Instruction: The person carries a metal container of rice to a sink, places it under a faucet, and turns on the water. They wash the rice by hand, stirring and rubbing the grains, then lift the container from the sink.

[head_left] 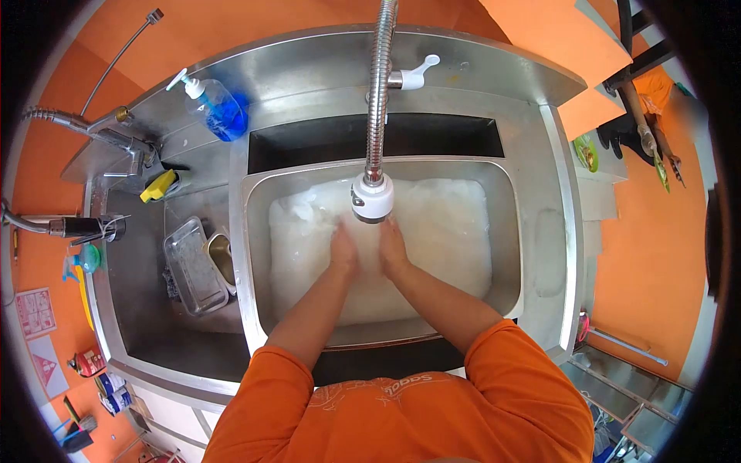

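Observation:
A basin (505, 255) of cloudy, whitish water (444, 262) with foam lies in front of me. Dipped into its middle, my left hand (343, 248) has its fingers stretched forward, and nothing shows in it. My right hand (392, 248) is a short way to its right, palm inward, fingers also stretched out and partly under the cloudy water. The two hands are apart. Just beyond and between them hangs a white faucet head (372, 199) on a flexible metal hose (378, 100). Anything below the surface is hidden.
Left of the basin, a second sink (147, 316) holds a metal tray (193, 266) and a smaller metal container (221, 258). A blue soap bottle (220, 112), a yellow sponge (159, 186) and a white tap lever (421, 72) stand around them. A person (652, 100) is at the upper right.

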`<state>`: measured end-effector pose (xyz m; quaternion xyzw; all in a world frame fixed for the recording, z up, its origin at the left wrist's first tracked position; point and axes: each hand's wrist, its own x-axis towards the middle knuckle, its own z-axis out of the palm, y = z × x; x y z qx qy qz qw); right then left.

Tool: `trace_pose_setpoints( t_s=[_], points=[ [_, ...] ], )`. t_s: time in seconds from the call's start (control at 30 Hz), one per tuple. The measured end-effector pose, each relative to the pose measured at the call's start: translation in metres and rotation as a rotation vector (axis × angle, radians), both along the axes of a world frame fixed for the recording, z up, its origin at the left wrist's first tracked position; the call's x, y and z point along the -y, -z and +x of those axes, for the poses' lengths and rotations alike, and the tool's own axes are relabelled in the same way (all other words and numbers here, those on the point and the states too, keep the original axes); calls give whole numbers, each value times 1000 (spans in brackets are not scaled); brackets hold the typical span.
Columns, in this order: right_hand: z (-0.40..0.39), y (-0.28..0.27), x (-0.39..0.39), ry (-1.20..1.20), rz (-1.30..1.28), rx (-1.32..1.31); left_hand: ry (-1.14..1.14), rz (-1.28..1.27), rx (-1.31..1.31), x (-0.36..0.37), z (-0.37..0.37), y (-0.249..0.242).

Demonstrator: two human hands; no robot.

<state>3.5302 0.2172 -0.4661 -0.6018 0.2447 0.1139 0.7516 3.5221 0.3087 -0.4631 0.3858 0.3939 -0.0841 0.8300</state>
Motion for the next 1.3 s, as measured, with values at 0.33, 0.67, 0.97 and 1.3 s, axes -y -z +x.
trace_pose_setpoints(
  t_s=[0.33, 0.67, 0.97, 1.3],
  points=[
    [-25, -82, -10, -193, 142, -238, 206, -161, -8, 9, -21, -45],
    [-20, -67, 8, -131, 261, -233, 202, -13, -14, 32, -29, -99],
    [19, -72, 94, -951, -817, 174, 894, 1337, 612, -44, -26, -24],
    [27, 26, 162, -603, -1486, 12, 1116, 1646, -170, -79, -29, -14]
  ],
)
